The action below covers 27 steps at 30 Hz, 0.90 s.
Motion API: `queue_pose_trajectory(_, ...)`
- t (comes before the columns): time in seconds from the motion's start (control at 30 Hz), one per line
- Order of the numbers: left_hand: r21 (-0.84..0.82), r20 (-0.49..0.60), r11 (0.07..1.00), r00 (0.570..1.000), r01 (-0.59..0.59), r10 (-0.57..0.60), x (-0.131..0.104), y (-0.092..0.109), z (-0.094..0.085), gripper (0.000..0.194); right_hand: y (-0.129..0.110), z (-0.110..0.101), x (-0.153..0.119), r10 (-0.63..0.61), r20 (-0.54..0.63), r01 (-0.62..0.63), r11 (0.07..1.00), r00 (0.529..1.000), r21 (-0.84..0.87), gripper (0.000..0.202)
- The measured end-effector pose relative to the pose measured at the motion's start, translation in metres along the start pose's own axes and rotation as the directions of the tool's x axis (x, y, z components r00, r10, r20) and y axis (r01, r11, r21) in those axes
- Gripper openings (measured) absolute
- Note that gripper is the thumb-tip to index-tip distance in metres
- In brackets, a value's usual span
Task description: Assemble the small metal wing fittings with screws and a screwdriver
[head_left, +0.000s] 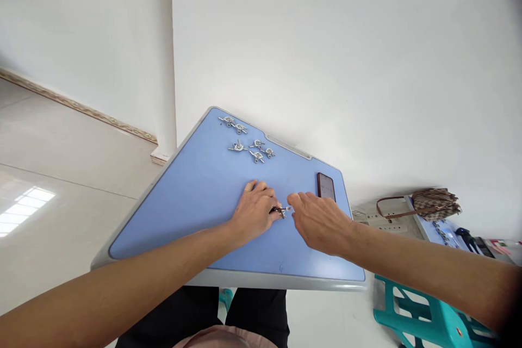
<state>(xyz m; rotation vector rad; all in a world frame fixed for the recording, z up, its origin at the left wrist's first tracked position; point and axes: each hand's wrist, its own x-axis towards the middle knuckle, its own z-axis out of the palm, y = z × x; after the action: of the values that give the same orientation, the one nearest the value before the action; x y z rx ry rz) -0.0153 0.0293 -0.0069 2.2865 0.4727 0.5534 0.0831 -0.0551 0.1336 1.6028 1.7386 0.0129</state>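
Note:
On the blue table (183,201), my left hand (256,210) is closed around a small metal part (281,211), which sticks out past its fingertips on the right. My right hand (320,222) has its thumb and fingers pinched at the right end of that part, by a small ring-like piece (290,208). How the pieces join is too small to tell. Farther back lie several silver metal parts with thin arms, among them a pair (233,124) near the far left corner and one (238,146) in front of it.
A phone (327,187) lies beyond my right hand. A checked bag (436,204) rests on a second blue table at the right, with small metal parts (445,232). Teal stools (424,310) stand below. A white wall (326,54) borders the table's far side.

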Motion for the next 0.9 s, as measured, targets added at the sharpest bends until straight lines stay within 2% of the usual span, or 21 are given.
queue_pose_trajectory(0.07,-0.004,0.008,1.000,1.000,0.008,-0.007,0.001,0.000,0.000,0.012,0.003,0.004,-0.001,-0.072,-0.028,0.070,0.996,0.997,-0.062,0.006)
queue_pose_trajectory(0.13,-0.008,0.016,1.000,1.000,0.018,-0.017,0.002,0.001,-0.001,0.014,0.005,0.007,-0.001,-0.064,-0.001,0.064,0.994,0.998,-0.090,0.017)
queue_pose_trajectory(0.2,-0.016,0.026,1.000,0.999,0.021,-0.020,0.002,0.003,-0.002,0.014,0.005,0.008,0.001,0.044,0.056,-0.040,0.996,0.997,-0.075,0.030)
queue_pose_trajectory(0.3,-0.022,0.039,0.999,0.999,0.024,-0.023,0.002,0.003,-0.004,0.012,0.002,0.004,0.002,0.155,0.113,-0.154,0.988,0.981,-0.021,0.031)
queue_pose_trajectory(0.37,-0.019,0.043,1.000,0.999,0.022,-0.021,0.002,0.003,-0.004,0.012,0.002,0.002,-0.001,0.106,0.061,-0.105,0.994,0.993,-0.007,0.021)
queue_pose_trajectory(0.43,-0.015,0.042,1.000,0.999,0.022,-0.021,0.002,0.002,-0.004,0.013,0.001,0.003,-0.004,0.007,0.011,-0.007,0.999,1.000,-0.034,0.010)
queue_pose_trajectory(0.5,-0.014,0.038,1.000,0.999,0.023,-0.022,0.002,0.002,-0.003,0.013,0.001,0.005,-0.005,-0.042,0.035,0.045,0.997,0.998,-0.062,0.006)
queue_pose_trajectory(0.63,-0.005,0.043,1.000,0.999,0.021,-0.021,0.002,0.002,-0.003,0.012,-0.002,0.006,-0.004,0.118,0.126,-0.117,0.993,0.985,-0.020,0.030)
queue_pose_trajectory(0.7,-0.003,0.045,1.000,0.999,0.019,-0.018,0.001,0.002,-0.003,0.012,-0.004,0.005,-0.005,0.151,0.115,-0.155,0.988,0.982,0.026,0.031)
queue_pose_trajectory(0.83,0.001,0.041,1.000,0.999,0.009,-0.009,0.001,0.002,-0.003,0.013,-0.002,0.010,-0.010,0.066,-0.007,-0.065,0.998,0.998,0.014,0.010)
queue_pose_trajectory(0.9,0.005,0.045,1.000,0.999,0.016,-0.016,0.001,0.001,-0.002,0.013,-0.001,0.014,-0.010,0.016,-0.009,-0.016,1.000,1.000,-0.015,0.009)
